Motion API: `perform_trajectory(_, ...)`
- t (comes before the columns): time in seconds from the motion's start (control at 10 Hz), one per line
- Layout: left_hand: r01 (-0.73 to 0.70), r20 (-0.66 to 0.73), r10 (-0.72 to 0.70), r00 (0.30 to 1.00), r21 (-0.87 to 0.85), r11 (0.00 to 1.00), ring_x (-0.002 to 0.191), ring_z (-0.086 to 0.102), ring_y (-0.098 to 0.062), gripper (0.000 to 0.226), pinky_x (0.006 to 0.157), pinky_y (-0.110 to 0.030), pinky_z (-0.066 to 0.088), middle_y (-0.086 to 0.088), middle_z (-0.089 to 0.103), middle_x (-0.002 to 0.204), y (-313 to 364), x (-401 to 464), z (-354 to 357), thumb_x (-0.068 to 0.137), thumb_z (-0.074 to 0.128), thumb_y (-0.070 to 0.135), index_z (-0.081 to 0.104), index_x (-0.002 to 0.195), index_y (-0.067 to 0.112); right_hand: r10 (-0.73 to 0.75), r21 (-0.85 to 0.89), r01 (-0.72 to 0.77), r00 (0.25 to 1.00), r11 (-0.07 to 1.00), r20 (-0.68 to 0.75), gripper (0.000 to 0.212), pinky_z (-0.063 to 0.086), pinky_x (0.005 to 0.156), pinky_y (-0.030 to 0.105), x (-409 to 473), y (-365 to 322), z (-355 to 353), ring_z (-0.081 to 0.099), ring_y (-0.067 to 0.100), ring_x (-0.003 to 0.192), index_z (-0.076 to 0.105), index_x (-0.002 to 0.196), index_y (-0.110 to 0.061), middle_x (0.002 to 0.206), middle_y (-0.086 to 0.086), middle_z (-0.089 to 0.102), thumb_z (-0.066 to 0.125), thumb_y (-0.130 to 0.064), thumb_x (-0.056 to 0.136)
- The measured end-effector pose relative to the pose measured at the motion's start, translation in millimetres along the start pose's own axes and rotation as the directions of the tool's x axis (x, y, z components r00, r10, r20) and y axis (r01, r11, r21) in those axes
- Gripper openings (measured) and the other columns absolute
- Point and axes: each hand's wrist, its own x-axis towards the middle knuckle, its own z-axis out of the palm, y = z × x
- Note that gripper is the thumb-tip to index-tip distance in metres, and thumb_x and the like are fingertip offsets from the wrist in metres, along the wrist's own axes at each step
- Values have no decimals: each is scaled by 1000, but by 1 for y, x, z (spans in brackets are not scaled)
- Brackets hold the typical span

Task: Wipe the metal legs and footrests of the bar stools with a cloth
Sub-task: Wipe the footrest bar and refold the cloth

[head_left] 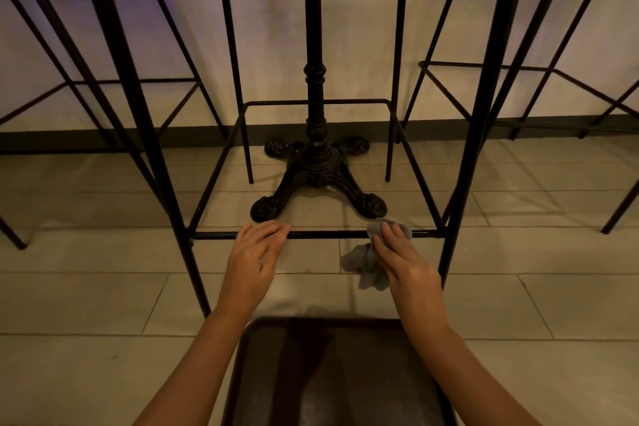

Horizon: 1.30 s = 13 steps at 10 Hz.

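A black metal bar stool stands right in front of me, with thick front legs (145,135) and a square footrest frame. Its near footrest bar (328,235) runs across at floor height. My left hand (254,252) rests on that bar left of the middle, fingers extended over it. My right hand (401,252) presses a grey cloth (363,263) onto the bar near its right end. The cloth wraps the bar and hangs below it.
An ornate black cast-iron table base (316,180) stands inside the footrest frame. More black stools stand at the left (103,86) and right (518,79). A dark brown stool seat (328,377) lies below my arms. Beige floor tiles meet a pale wall.
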Motion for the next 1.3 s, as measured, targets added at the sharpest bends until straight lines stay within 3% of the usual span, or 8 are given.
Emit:
perform_trajectory(0.3, -4, 5, 4, 1000, 72, 997, 119, 42, -2, 53, 115, -26, 5, 11, 59, 117, -8, -5, -8, 96, 23, 52, 65, 113, 23, -26, 80, 19, 995, 997, 92, 45, 12, 113, 19, 7, -20, 37, 24, 12, 136, 47, 130, -8, 143, 6, 35, 38, -22, 89)
perform_trajectory(0.6, 19, 11, -19, 1000, 53, 998, 122, 42, -6, 49, 115, -26, 12, 4, 59, 120, -15, -7, -14, 95, 28, 52, 61, 117, 23, -71, 194, 50, 992, 980, 103, 36, 22, 103, 6, 22, -42, 60, 32, -11, 126, 53, 122, 6, 135, 4, 44, 49, 10, 87)
perform_trajectory(0.7, -1, 14, -1, 1000, 102, 995, 124, 38, -4, 48, 114, -24, 8, 7, 56, 123, -17, -8, -17, 95, 28, 52, 60, 118, 24, -159, 75, 153, 983, 985, 93, 38, 16, 110, 16, 28, -49, 72, 38, 14, 123, 62, 114, 2, 126, 15, 56, 55, 6, 77)
perform_trajectory(0.8, 9, 2, -9, 1000, 137, 991, 125, 34, 1, 47, 114, -22, 2, 11, 53, 125, -21, -10, -20, 94, 29, 54, 59, 118, 27, -187, 74, 180, 977, 981, 104, 32, 13, 111, 14, 35, -54, 80, 40, 17, 122, 64, 111, -1, 123, 16, 58, 60, -3, 79)
perform_trajectory(0.9, 24, -2, -24, 1000, 93, 995, 123, 36, 3, 50, 113, -18, 1, 8, 55, 123, -22, -10, -23, 92, 30, 56, 61, 117, 25, -172, -19, 175, 979, 984, 108, 47, 36, 104, 34, 41, -63, 74, 56, 28, 114, 67, 110, -6, 118, 12, 63, 72, 11, 66)
perform_trajectory(1.0, 35, -5, -35, 999, 62, 997, 121, 37, 7, 53, 111, -15, 1, 8, 57, 122, -23, -9, -24, 91, 30, 58, 63, 115, 23, -222, -13, 223, 973, 975, 70, 40, 47, 93, 37, 49, -67, 71, 64, 29, 100, 70, 104, -5, 107, 12, 68, 76, 4, 65)
perform_trajectory(1.1, 38, -11, -38, 999, 31, 999, 119, 36, 13, 54, 111, -15, 2, 9, 57, 120, -23, -10, -24, 90, 31, 60, 63, 115, 23, -240, -17, 242, 968, 970, 76, 46, 44, 85, 22, 57, -71, 65, 68, 26, 85, 70, 101, -1, 97, 11, 71, 79, -1, 56)
perform_trajectory(1.3, 60, 0, -60, 998, 7, 998, 118, 41, 3, 54, 111, -14, 4, 8, 59, 119, -19, -8, -27, 91, 29, 60, 62, 115, 25, -224, -7, 227, 965, 974, 138, 36, 56, 68, 38, 66, -72, 57, 68, 26, 73, 73, 92, -3, 87, 8, 73, 68, -11, 57)
